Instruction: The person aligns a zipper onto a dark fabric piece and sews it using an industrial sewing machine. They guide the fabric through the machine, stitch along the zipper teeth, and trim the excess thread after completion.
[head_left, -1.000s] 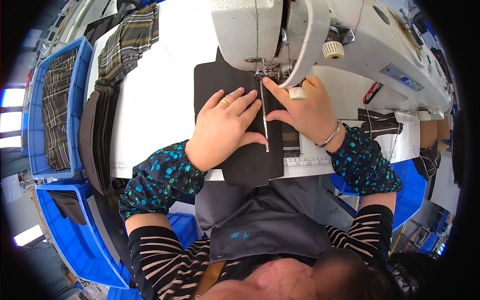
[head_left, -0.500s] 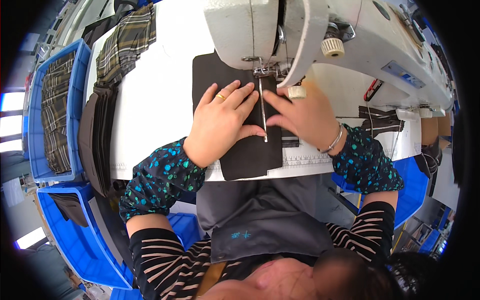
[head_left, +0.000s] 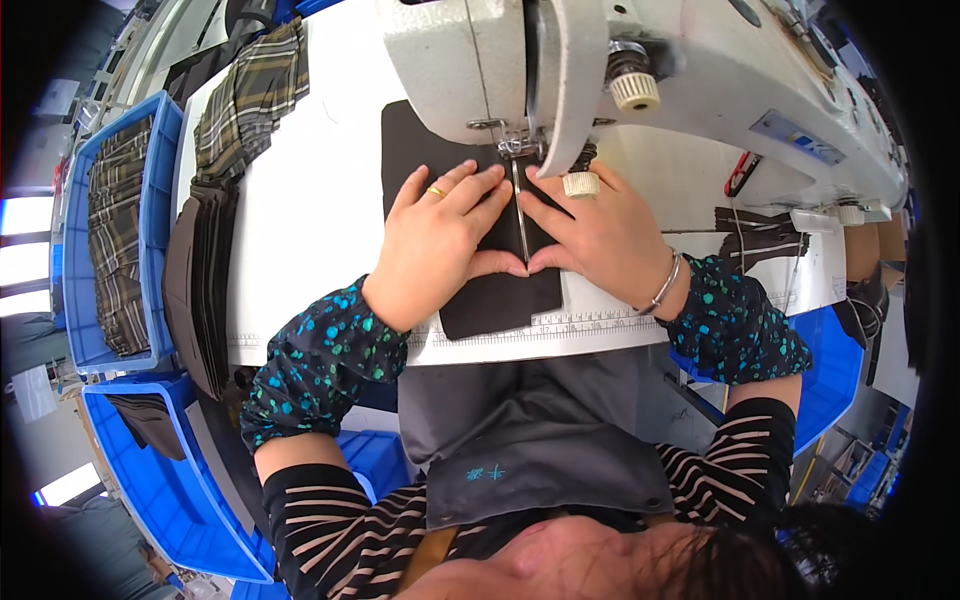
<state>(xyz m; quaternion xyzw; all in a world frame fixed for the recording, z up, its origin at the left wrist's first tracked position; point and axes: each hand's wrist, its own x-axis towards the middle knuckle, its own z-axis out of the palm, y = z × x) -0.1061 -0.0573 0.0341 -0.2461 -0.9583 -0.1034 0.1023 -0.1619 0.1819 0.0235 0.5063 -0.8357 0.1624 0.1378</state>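
My left hand (head_left: 438, 232) lies flat, fingers spread, on a dark brown fabric panel (head_left: 490, 312). To the right of a narrow zipper strip (head_left: 520, 222), my right hand (head_left: 602, 232) also presses down with fingers stretched out. The two thumb tips meet over the strip's near end and hide it. The strip runs straight up to the presser foot (head_left: 514, 146) of a white sewing machine (head_left: 445, 70). Part of my right hand's fingers is behind a cream knob (head_left: 581, 185) on the machine. Neither hand grasps anything.
A stack of dark fabric pieces (head_left: 200, 290) and plaid cloth (head_left: 250, 95) lie at left. Blue bins (head_left: 165, 240) stand beyond. On the right are dark zipper pieces (head_left: 760, 238) and a red-handled tool (head_left: 742, 173). A ruler (head_left: 610, 324) runs along the table's near edge.
The fabric panel and zipper strip have slid away from me, further under the presser foot. My right thumb has come in to touch the left one over the strip.
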